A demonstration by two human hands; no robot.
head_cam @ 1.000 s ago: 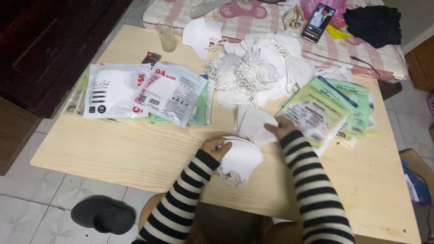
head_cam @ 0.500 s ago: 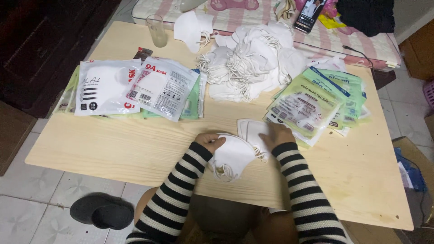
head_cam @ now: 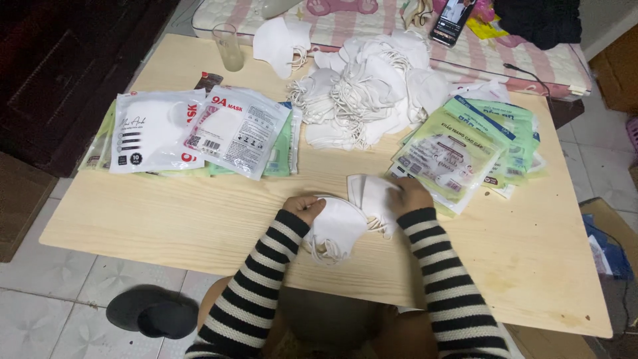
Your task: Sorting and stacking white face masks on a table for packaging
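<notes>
L hand [head_cam: 304, 208] + R hand [head_cam: 410, 195] grip white masks [head_cam: 345, 216] | white packs [head_cam: 199, 129] left | green packs [head_cam: 465, 143] right

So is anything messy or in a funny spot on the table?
Mostly tidy. The loose white fabric masks lie in a tangled heap with ear loops snarled. One white mask sits apart beside the clear drinking glass. The green flat packets fan out unevenly near the wooden table's far right edge.

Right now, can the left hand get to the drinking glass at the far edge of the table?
Probably not without leaning: the left hand is holding a stack of white masks, and the glass stands far across the table, beyond the white mask packets.
</notes>
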